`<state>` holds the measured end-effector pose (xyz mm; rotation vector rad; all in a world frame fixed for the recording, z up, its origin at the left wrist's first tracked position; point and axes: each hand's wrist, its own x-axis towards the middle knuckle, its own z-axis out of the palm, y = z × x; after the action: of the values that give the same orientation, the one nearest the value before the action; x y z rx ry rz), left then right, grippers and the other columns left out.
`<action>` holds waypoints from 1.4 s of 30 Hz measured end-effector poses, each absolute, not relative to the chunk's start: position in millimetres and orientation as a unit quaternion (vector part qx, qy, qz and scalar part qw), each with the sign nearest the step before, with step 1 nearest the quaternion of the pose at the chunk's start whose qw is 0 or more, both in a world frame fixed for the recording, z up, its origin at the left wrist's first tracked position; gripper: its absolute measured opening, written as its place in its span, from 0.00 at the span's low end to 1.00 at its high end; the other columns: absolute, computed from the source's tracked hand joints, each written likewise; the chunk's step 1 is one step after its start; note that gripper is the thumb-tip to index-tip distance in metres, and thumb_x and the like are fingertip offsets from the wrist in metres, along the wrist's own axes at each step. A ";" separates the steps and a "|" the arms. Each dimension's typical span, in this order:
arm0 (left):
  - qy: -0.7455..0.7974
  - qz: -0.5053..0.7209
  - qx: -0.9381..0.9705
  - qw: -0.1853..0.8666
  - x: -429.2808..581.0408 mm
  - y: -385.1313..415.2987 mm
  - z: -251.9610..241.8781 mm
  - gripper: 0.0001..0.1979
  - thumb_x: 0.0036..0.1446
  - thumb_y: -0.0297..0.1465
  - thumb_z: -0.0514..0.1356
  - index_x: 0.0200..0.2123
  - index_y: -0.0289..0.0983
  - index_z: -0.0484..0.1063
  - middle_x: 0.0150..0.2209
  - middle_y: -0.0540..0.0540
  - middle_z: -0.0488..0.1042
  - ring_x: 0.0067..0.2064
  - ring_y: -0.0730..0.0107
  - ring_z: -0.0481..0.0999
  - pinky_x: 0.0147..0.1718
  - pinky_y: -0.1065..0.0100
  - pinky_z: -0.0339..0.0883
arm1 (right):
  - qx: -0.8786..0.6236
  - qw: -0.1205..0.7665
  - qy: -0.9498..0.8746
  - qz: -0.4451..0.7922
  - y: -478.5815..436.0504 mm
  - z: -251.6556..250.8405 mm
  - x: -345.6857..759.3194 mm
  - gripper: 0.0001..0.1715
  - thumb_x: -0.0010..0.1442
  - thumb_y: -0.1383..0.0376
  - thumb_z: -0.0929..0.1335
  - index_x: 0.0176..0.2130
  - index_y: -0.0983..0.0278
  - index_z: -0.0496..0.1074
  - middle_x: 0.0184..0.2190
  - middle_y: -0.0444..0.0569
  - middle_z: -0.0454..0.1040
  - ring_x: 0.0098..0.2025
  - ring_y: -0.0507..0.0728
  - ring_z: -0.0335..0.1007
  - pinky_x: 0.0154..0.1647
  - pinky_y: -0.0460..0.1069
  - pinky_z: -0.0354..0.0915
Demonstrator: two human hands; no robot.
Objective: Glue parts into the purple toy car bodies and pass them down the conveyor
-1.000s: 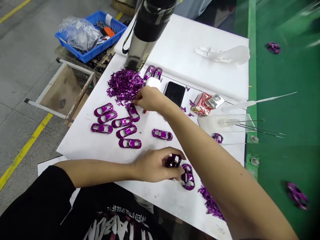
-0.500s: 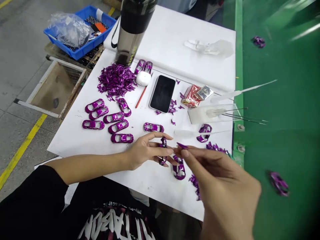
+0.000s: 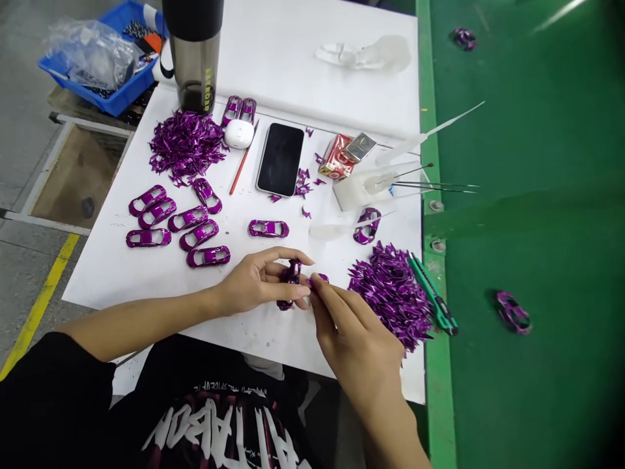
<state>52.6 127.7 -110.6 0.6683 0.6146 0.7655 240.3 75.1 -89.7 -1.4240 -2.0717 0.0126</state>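
My left hand (image 3: 249, 281) holds a purple toy car body (image 3: 291, 277) on edge between thumb and fingers, above the white table. Close beside it my right hand (image 3: 359, 326) is closed in a pinch, thumb and forefinger tips nearly touching the car body. The pinch is on a small pointed purple plastic piece, now mostly hidden by the fingers. Some purple (image 3: 318, 280) shows behind the fingertips; I cannot tell whether it is that piece or a car body on the table. A heap of small purple pieces (image 3: 390, 296) lies right of my hands.
Several purple car bodies (image 3: 188, 218) lie at the left, below another heap of pieces (image 3: 185, 144). A tall bottle (image 3: 198, 71), a phone (image 3: 280, 159), a red box (image 3: 336, 157) and a white block with thin rods (image 3: 354, 189) stand farther back. A green utility knife (image 3: 432, 293) lies at right. Green surface (image 3: 527, 247) borders the table.
The view has shifted, bringing the right heap and green knife into full sight. My right hand has drawn in closer to the car body in my left hand, its small piece now mostly hidden.
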 end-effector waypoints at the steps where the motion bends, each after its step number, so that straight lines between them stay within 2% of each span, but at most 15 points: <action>1: 0.299 0.365 0.330 0.818 54.0 125.9 -110.8 0.23 0.54 0.30 0.75 0.52 0.37 0.74 0.40 0.45 0.82 0.36 0.66 0.86 0.42 0.64 0.78 | -0.546 0.313 -0.777 0.024 75.2 -87.4 241.2 0.12 0.71 0.69 0.71 0.52 0.60 0.82 0.41 0.48 0.86 0.37 0.54 0.84 0.43 0.46 0.78; 4: 0.350 0.385 0.371 0.769 59.3 119.4 -112.5 0.22 0.57 0.31 0.74 0.54 0.39 0.75 0.46 0.43 0.82 0.42 0.65 0.86 0.46 0.62 0.80 | -0.634 0.372 -0.663 0.144 74.1 -78.4 240.2 0.09 0.68 0.61 0.75 0.48 0.58 0.85 0.42 0.48 0.86 0.38 0.57 0.85 0.40 0.48 0.81; 6: 0.373 0.397 0.391 0.742 62.4 115.8 -114.9 0.23 0.58 0.33 0.73 0.55 0.39 0.75 0.49 0.42 0.82 0.46 0.63 0.86 0.50 0.60 0.81 | -0.686 0.396 -0.554 0.255 74.0 -73.1 235.3 0.13 0.64 0.55 0.78 0.46 0.57 0.86 0.43 0.49 0.86 0.40 0.60 0.85 0.42 0.52 0.83; 10: 0.371 0.416 0.418 0.717 63.8 113.1 -120.4 0.23 0.60 0.32 0.72 0.58 0.39 0.73 0.50 0.41 0.83 0.52 0.59 0.86 0.59 0.55 0.78 | -0.674 0.395 -0.497 0.378 76.6 -70.1 218.3 0.16 0.60 0.52 0.78 0.45 0.56 0.87 0.44 0.50 0.86 0.44 0.64 0.85 0.49 0.59 0.83; 14: 0.364 0.429 0.434 0.704 62.5 112.6 -122.8 0.21 0.63 0.30 0.69 0.58 0.39 0.73 0.52 0.41 0.83 0.54 0.59 0.85 0.60 0.57 0.78 | -0.674 0.403 -0.523 0.332 77.4 -72.5 206.3 0.14 0.62 0.55 0.77 0.47 0.55 0.86 0.46 0.49 0.86 0.48 0.64 0.85 0.55 0.60 0.81; 18: 0.374 0.436 0.472 0.669 63.0 109.5 -124.3 0.20 0.64 0.30 0.67 0.58 0.39 0.73 0.50 0.43 0.83 0.53 0.61 0.85 0.58 0.59 0.79 | -0.672 0.386 -0.576 0.261 74.7 -75.6 199.1 0.11 0.65 0.58 0.76 0.47 0.57 0.86 0.46 0.49 0.86 0.46 0.62 0.85 0.50 0.56 0.82; 22: 0.399 0.430 0.536 0.608 60.8 109.3 -123.4 0.19 0.66 0.30 0.63 0.59 0.40 0.74 0.50 0.44 0.83 0.51 0.62 0.85 0.56 0.58 0.80 | -0.646 0.376 -0.653 0.121 71.8 -79.6 191.4 0.11 0.70 0.63 0.72 0.48 0.63 0.85 0.47 0.54 0.85 0.44 0.60 0.85 0.45 0.52 0.83; 24: 0.386 0.404 0.552 0.619 57.6 112.4 -121.0 0.27 0.66 0.30 0.62 0.67 0.43 0.68 0.48 0.45 0.83 0.48 0.62 0.85 0.55 0.58 0.80 | -0.634 0.373 -0.669 0.104 72.1 -80.0 195.6 0.10 0.71 0.64 0.72 0.48 0.63 0.85 0.47 0.54 0.85 0.44 0.59 0.85 0.46 0.52 0.82; 26: 0.348 0.377 0.552 0.658 53.9 116.8 -118.8 0.39 0.65 0.30 0.64 0.76 0.45 0.54 0.46 0.45 0.84 0.46 0.63 0.84 0.55 0.57 0.80 | -0.629 0.365 -0.670 0.147 73.9 -79.0 207.1 0.07 0.68 0.62 0.75 0.45 0.60 0.85 0.46 0.51 0.85 0.46 0.60 0.84 0.50 0.54 0.82; 29: 0.283 0.340 0.576 0.688 48.9 121.8 -119.3 0.47 0.65 0.31 0.65 0.79 0.47 0.43 0.47 0.44 0.84 0.47 0.60 0.84 0.55 0.54 0.79 | -0.621 0.344 -0.656 0.257 75.7 -77.2 227.1 0.18 0.64 0.56 0.78 0.53 0.55 0.82 0.51 0.48 0.84 0.52 0.63 0.83 0.54 0.57 0.81; 31: 0.266 0.316 0.619 0.668 46.8 122.6 -122.6 0.46 0.65 0.32 0.64 0.79 0.47 0.44 0.48 0.44 0.83 0.46 0.58 0.84 0.53 0.52 0.79 | -0.610 0.320 -0.652 0.317 73.9 -77.7 233.3 0.23 0.66 0.57 0.76 0.59 0.53 0.79 0.53 0.48 0.84 0.52 0.63 0.84 0.50 0.55 0.82; 33: 0.267 0.301 0.658 0.637 46.1 121.4 -126.7 0.43 0.67 0.33 0.62 0.79 0.45 0.45 0.49 0.42 0.82 0.44 0.57 0.83 0.49 0.52 0.79 | -0.612 0.307 -0.653 0.324 69.9 -80.2 232.9 0.20 0.68 0.60 0.74 0.58 0.53 0.80 0.51 0.46 0.84 0.50 0.61 0.85 0.46 0.52 0.83; 36: 0.274 0.292 0.674 0.620 47.4 117.9 -130.0 0.41 0.69 0.36 0.60 0.79 0.39 0.45 0.52 0.38 0.81 0.46 0.55 0.83 0.49 0.52 0.78 | -0.614 0.311 -0.669 0.279 65.1 -83.5 230.9 0.18 0.70 0.63 0.72 0.58 0.55 0.80 0.53 0.46 0.84 0.51 0.61 0.84 0.52 0.53 0.82; 39: 0.288 0.300 0.647 0.639 50.5 114.5 -128.8 0.43 0.69 0.38 0.62 0.78 0.36 0.43 0.54 0.35 0.81 0.52 0.52 0.83 0.54 0.51 0.77 | -0.565 0.290 -0.709 0.306 69.8 -74.1 240.4 0.20 0.70 0.60 0.73 0.59 0.56 0.80 0.54 0.47 0.83 0.52 0.62 0.84 0.54 0.54 0.81; 42: 0.318 0.318 0.632 0.631 52.6 113.2 -126.7 0.36 0.67 0.39 0.65 0.72 0.34 0.57 0.51 0.36 0.82 0.49 0.56 0.84 0.52 0.54 0.79 | -0.596 0.286 -0.695 0.283 91.5 -49.2 258.4 0.13 0.68 0.53 0.74 0.48 0.54 0.85 0.44 0.45 0.86 0.45 0.64 0.86 0.46 0.56 0.82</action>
<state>52.6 113.2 -126.7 1.4476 0.7291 0.7288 258.4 91.5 -49.2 -1.5924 -1.8585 0.7572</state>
